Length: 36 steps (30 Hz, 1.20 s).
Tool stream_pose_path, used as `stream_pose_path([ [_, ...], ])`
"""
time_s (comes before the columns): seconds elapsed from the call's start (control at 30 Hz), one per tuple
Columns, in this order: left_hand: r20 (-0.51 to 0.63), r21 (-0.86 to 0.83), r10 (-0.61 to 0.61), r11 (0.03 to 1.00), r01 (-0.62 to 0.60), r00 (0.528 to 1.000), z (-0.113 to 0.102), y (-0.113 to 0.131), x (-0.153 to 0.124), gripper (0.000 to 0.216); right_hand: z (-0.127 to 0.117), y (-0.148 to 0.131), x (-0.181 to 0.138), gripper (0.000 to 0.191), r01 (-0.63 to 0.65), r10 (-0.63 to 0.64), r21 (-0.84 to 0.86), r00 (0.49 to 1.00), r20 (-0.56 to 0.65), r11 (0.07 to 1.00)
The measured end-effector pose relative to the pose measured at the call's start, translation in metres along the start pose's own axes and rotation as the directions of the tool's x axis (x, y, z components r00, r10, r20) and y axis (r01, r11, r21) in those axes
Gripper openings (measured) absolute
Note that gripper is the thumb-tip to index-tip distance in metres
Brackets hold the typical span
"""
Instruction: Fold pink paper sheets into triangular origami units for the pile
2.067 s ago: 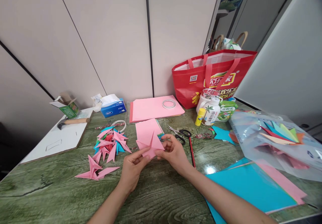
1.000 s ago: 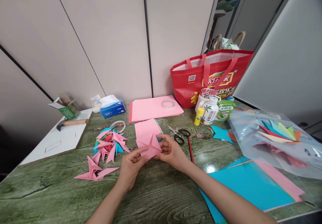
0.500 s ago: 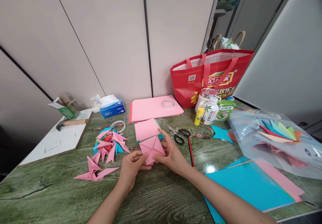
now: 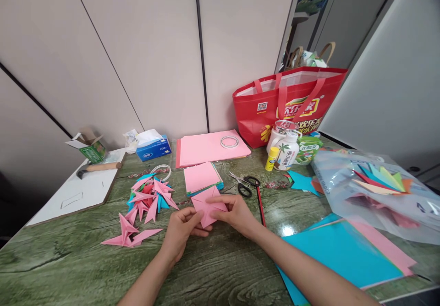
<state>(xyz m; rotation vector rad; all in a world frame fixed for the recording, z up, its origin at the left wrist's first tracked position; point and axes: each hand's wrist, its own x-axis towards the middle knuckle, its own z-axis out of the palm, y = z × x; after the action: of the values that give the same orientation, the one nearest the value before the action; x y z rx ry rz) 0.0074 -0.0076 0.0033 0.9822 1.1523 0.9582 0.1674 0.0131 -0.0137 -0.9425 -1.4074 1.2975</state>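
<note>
Left hand (image 4: 184,228) and right hand (image 4: 237,212) both pinched a pink paper square (image 4: 207,208), thumbs on its face, with the right forefinger lying across it. It was near the middle of the table (image 4: 220,274); whether it touched the top could not be told. Large pink sheets (image 4: 206,150) lay flat at the far edge. To the left sat a pile of pointed paper shapes (image 4: 147,196) in pink, blue and red, already folded, with pink pieces (image 4: 127,232) just in front. Just beyond the hands was a stack of small squares (image 4: 201,175), pink on top, flat, with no folds showing. What the hands held looked partway between the two: creased, but not yet pointed. Its face was an even pink, slanting lines crossing towards the centre, fingers hiding part.
</note>
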Motion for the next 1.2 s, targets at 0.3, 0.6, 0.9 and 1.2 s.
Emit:
stream_pose_path([
  [0.3,-0.032,0.029,-0.013,0.999,0.014,0.999,0.0009,-0.0032,0.0003,0.028,0.0021,-0.0008,-0.0010,0.027,-0.012,0.012,-0.015,0.999,-0.030,1.000],
  [0.6,-0.018,0.017,-0.033,0.999,0.034,0.999,0.0022,-0.0033,0.0009,0.031,0.0014,-0.0006,-0.0010,0.030,-0.070,0.069,0.055,0.998,0.010,0.996],
  [0.9,0.027,-0.031,-0.039,0.999,0.040,0.999,0.0015,-0.0030,-0.0004,0.030,0.0020,-0.0007,0.0000,0.032,-0.124,0.122,0.134,0.992,0.025,0.983],
  [1.2,0.056,-0.025,-0.059,0.998,0.061,0.997,0.0009,-0.0023,-0.0007,0.030,0.0012,-0.0006,0.0004,0.032,-0.159,0.155,0.145,0.987,0.038,0.977],
])
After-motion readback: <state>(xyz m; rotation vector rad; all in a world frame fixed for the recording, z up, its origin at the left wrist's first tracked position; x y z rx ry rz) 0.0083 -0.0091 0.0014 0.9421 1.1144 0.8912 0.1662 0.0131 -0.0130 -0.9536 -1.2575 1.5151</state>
